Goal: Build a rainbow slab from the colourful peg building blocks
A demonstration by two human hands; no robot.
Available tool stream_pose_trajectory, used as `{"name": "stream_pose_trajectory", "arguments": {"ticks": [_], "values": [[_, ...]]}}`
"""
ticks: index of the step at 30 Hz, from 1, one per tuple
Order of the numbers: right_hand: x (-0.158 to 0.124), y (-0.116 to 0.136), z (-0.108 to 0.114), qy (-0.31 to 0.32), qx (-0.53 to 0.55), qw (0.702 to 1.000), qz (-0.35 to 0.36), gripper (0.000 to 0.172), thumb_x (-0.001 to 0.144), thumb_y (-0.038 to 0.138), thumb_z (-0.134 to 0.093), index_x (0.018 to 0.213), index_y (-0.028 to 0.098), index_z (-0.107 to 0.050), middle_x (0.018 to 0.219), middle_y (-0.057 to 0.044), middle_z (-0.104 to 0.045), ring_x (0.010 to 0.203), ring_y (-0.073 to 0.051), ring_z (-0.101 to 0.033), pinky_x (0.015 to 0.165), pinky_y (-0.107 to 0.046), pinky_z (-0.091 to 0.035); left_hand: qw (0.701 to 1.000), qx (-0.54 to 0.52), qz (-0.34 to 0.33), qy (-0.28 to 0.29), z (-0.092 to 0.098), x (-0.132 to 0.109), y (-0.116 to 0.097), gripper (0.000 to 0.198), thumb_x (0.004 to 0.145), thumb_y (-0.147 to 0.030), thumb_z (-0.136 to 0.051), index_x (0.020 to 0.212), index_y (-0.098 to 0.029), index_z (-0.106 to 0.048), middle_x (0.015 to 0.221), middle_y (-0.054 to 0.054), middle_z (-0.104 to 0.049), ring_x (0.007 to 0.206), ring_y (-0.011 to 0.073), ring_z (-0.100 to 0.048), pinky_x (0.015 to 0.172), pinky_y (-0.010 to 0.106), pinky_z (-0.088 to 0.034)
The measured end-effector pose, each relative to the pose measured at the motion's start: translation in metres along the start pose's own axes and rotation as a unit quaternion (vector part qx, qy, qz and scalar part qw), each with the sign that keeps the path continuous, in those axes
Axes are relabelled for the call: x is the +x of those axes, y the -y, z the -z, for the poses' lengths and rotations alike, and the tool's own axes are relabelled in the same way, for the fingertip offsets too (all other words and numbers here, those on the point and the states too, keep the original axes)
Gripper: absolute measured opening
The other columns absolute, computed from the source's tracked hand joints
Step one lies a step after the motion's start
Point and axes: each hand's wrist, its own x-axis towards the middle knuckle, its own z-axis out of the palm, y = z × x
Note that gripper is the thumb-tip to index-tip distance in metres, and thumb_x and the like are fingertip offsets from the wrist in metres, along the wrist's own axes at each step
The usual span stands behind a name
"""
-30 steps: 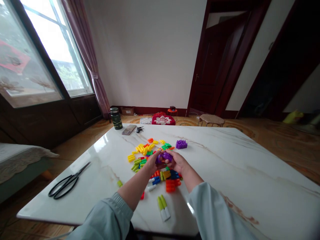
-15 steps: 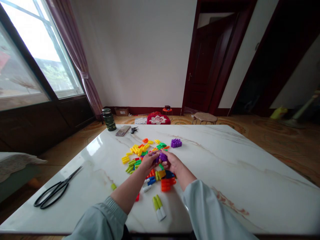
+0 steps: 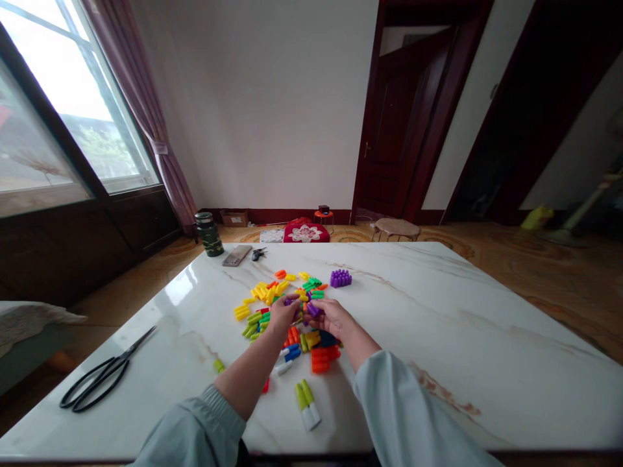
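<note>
My left hand (image 3: 282, 312) and my right hand (image 3: 331, 318) meet over a heap of coloured plastic building pieces (image 3: 272, 298) on the white marble table (image 3: 438, 337). Each hand pinches a small purple piece (image 3: 312, 309), and the two pieces sit a little apart between my fingers. A finished purple cluster of pieces (image 3: 341, 278) rests just beyond the heap. Orange, blue and yellow pieces (image 3: 324, 355) lie under my right wrist. A yellow-green and white pair (image 3: 306, 403) lies near the table's front edge.
Black scissors (image 3: 104, 376) lie at the table's left edge. A dark camouflage bottle (image 3: 209, 234), a phone (image 3: 237, 255) and keys (image 3: 257, 253) sit at the far left corner. A small stool (image 3: 398, 227) and a red cushion (image 3: 305, 232) stand on the floor beyond.
My hands have lowered slightly toward the heap, and the purple pieces that were pressed together now sit apart, one in each hand. The camera view has shifted right.
</note>
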Motion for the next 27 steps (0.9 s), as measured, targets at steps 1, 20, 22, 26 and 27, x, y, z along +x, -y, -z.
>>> {"name": "stream_pose_trajectory", "arguments": {"ticks": [1, 20, 22, 26, 27], "values": [[0.001, -0.001, 0.000, -0.004, 0.003, 1.000, 0.012, 0.005, 0.086, 0.019, -0.059, 0.083, 0.015, -0.059, 0.065, -0.002, -0.066, 0.055, -0.011, -0.064, 0.052, -0.020, -0.051, 1.000, 0.006, 0.000, 0.014, -0.001, -0.002, -0.001, 0.032, 0.067, -0.026, -0.081, 0.089, -0.012, -0.064, 0.055, -0.003, -0.060, 0.044, 0.0075, -0.056, 0.043, 0.016, -0.044], [0.019, -0.009, 0.015, -0.114, -0.210, 0.917, 0.318, 0.028, 0.068, 0.039, -0.070, 0.083, 0.016, -0.072, 0.080, -0.006, -0.073, 0.081, -0.022, -0.065, 0.076, -0.032, -0.051, 0.992, 0.084, -0.091, 0.033, -0.011, -0.016, -0.009, 0.032, 0.063, -0.030, -0.081, 0.085, -0.012, -0.068, 0.050, -0.004, -0.055, 0.040, 0.0054, -0.045, 0.040, 0.016, -0.038], [0.019, -0.009, 0.015, -0.116, -0.234, 0.912, 0.316, 0.031, 0.066, 0.039, -0.071, 0.086, 0.016, -0.072, 0.082, -0.007, -0.073, 0.080, -0.022, -0.066, 0.075, -0.033, -0.051, 0.990, 0.091, -0.101, 0.027, -0.011, -0.016, -0.010, 0.030, 0.060, -0.027, -0.082, 0.082, -0.012, -0.068, 0.050, -0.005, -0.054, 0.042, 0.0059, -0.046, 0.041, 0.016, -0.038], [0.018, -0.008, 0.017, -0.116, -0.253, 0.905, 0.321, 0.031, 0.065, 0.040, -0.071, 0.084, 0.015, -0.071, 0.080, -0.007, -0.072, 0.078, -0.022, -0.065, 0.073, -0.032, -0.051, 0.989, 0.083, -0.119, 0.036, -0.013, -0.016, -0.010, 0.029, 0.053, -0.020, -0.084, 0.077, -0.013, -0.068, 0.053, -0.005, -0.057, 0.047, 0.0077, -0.051, 0.044, 0.016, -0.041], [0.018, -0.008, 0.018, -0.113, -0.251, 0.906, 0.322, 0.031, 0.066, 0.040, -0.071, 0.083, 0.014, -0.070, 0.079, -0.006, -0.072, 0.078, -0.021, -0.065, 0.072, -0.031, -0.051, 0.989, 0.076, -0.120, 0.043, -0.013, -0.016, -0.009, 0.030, 0.052, -0.018, -0.084, 0.078, -0.013, -0.069, 0.054, -0.004, -0.057, 0.048, 0.0081, -0.052, 0.044, 0.016, -0.042]]}}
